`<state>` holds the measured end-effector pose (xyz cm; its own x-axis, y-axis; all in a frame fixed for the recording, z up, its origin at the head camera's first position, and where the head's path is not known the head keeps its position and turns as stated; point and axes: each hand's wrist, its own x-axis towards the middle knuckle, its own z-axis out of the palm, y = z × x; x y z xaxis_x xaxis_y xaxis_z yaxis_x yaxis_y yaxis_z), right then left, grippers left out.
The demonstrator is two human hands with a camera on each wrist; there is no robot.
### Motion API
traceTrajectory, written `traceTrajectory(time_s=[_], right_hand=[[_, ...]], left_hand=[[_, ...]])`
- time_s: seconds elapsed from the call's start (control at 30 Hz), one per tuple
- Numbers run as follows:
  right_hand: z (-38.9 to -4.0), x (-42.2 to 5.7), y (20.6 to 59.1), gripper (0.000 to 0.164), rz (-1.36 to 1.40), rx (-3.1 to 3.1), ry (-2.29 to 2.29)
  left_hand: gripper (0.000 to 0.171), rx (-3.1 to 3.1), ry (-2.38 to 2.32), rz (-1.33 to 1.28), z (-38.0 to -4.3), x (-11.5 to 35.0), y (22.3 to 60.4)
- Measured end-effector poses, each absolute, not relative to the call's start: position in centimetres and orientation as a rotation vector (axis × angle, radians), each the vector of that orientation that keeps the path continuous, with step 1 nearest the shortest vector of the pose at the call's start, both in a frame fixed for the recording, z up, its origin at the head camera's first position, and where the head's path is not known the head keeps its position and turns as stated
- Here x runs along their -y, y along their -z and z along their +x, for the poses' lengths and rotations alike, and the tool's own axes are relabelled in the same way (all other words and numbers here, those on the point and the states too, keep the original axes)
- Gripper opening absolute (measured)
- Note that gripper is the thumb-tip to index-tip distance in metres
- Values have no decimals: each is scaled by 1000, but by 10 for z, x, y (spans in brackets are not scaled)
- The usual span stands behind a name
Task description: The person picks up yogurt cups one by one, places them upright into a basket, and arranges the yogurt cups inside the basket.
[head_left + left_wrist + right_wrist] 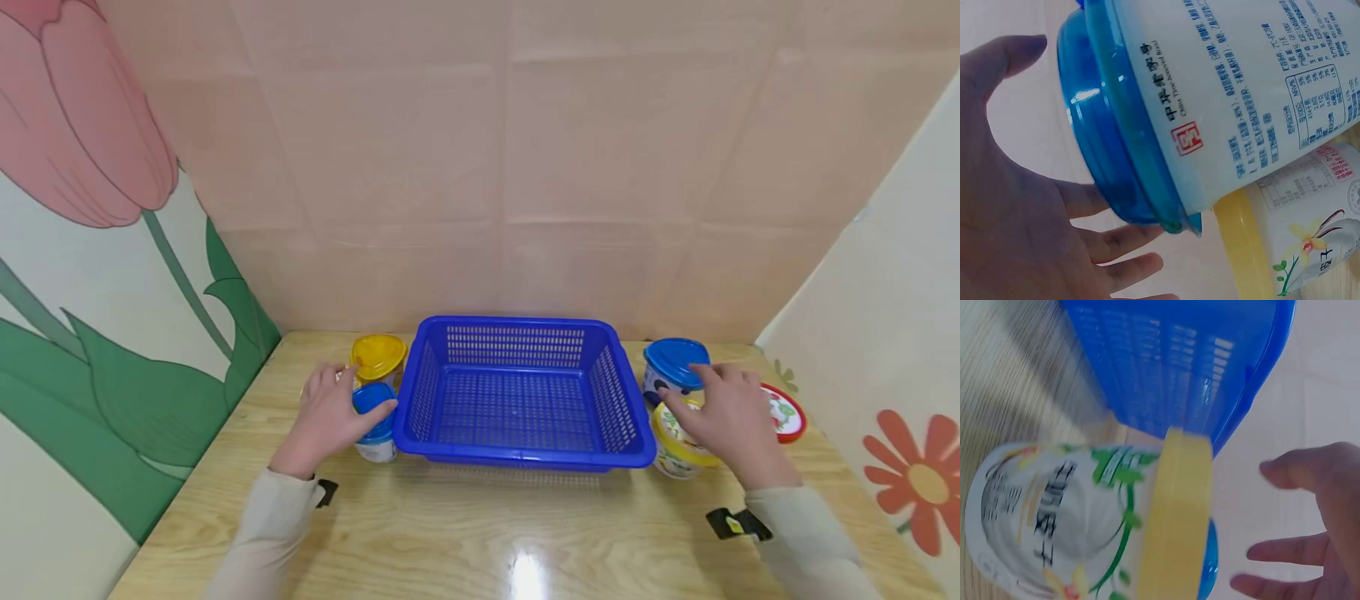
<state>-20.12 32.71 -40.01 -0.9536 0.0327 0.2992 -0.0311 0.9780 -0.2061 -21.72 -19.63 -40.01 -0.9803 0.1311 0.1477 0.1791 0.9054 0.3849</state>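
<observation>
left hand (330, 417) spread over blue-lidded tub (373, 421), lower left of frame, not clenched; right hand (731, 417) likewise over yellow-lidded tub (678, 446). light, rigid, slick plastic: grasp around lid rim.

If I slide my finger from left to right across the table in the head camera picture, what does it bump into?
Left hand → small white tub with a blue lid → big blue plastic basket with holes → white tub with a yellow lid → right hand → round red-rimmed lid.
</observation>
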Motion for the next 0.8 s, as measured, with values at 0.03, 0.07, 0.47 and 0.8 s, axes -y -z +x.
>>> traceTrajectory(time_s=[0.03, 0.07, 0.47, 0.8], right_hand=[[-200, -325, 399, 72, 4, 2825, -300], [-199, -322, 397, 67, 19, 2829, -304], [-198, -295, 390, 60, 40, 2982, -524], [-202, -288, 394, 60, 52, 3026, -582]], left_hand=[[95, 2943, 612, -248, -216, 197, 400], [93, 2939, 608, -253, -215, 198, 400], [98, 3015, 513, -221, -209, 202, 401], [96, 3014, 532, -235, -207, 205, 401]])
